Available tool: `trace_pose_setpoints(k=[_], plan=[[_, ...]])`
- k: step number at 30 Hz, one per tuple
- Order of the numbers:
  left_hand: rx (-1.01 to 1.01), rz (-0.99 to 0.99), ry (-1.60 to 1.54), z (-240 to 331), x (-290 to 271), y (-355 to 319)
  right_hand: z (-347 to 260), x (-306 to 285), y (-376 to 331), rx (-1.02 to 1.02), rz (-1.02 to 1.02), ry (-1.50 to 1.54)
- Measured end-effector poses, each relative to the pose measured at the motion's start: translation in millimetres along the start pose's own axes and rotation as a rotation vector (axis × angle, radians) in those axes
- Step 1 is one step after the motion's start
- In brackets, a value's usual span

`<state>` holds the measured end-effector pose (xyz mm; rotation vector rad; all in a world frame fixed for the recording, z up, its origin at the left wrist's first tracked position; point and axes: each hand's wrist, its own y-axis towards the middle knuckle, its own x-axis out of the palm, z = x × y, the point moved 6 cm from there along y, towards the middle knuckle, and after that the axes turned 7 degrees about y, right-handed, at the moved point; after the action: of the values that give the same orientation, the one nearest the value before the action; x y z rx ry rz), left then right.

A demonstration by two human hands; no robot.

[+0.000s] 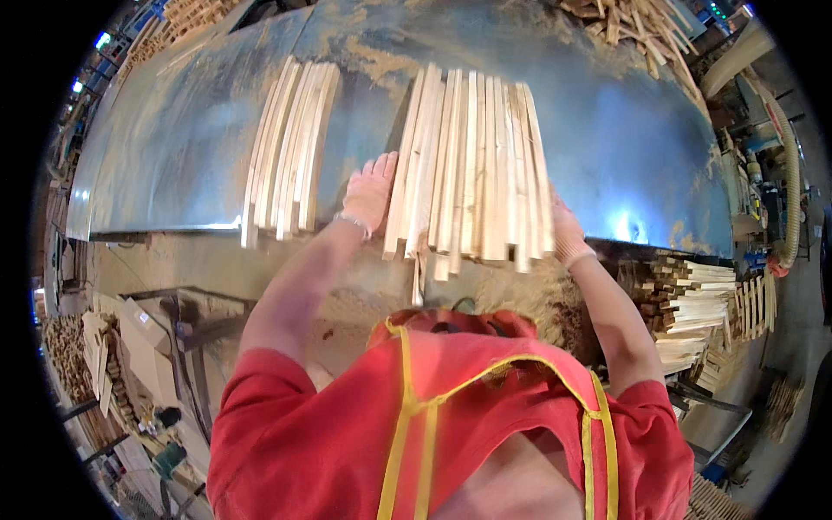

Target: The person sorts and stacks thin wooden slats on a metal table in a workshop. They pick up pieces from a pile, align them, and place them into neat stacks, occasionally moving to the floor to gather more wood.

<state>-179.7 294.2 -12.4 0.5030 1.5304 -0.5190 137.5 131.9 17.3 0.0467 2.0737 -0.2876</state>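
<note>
A wide row of pale wooden strips (468, 165) lies on the metal tabletop, their near ends jutting unevenly past its front edge. My left hand (371, 192) is laid along the left side of this row, fingers stretched out flat and pointing away from me. On the opposite side, my right hand (565, 232) rests against the outermost strip; its fingers look extended, though partly hidden by the wood. The row sits between both hands. To the left, apart from my left hand, is a narrower group of wooden strips (293, 147).
The large metal table (633, 165) has sawdust on its surface. A heap of strips (637, 30) lies at its far right. Stacked strips (693, 303) stand below the right edge. A ribbed hose (790, 173) hangs at the right. Cardboard (152, 347) and a metal frame are lower left.
</note>
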Motion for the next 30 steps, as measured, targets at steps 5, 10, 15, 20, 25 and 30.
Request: trace_pose_setpoints(k=[5, 10, 15, 20, 25, 30], plan=[[-0.011, -0.35, 0.182, 9, 37, 1, 79, 42, 8, 0.038, -0.201, -0.324], [-0.094, -0.309, -0.098, 0, 23, -39, 109, 25, -12, 0.158, -0.176, 0.448], [-0.314, -0.198, -0.285, 10, -18, -99, 65, 39, -60, 0.557, -0.247, 0.899], [-0.349, -0.137, -0.378, 25, -8, -142, 84, 126, -63, 0.463, -0.095, 1.405], [-0.273, -0.075, -0.465, 60, -24, -160, 82, 79, -71, 0.517, -0.041, 1.315], [-0.301, -0.439, -1.16, 184, -70, -85, 19, -29, -116, 0.412, -0.134, 1.43]])
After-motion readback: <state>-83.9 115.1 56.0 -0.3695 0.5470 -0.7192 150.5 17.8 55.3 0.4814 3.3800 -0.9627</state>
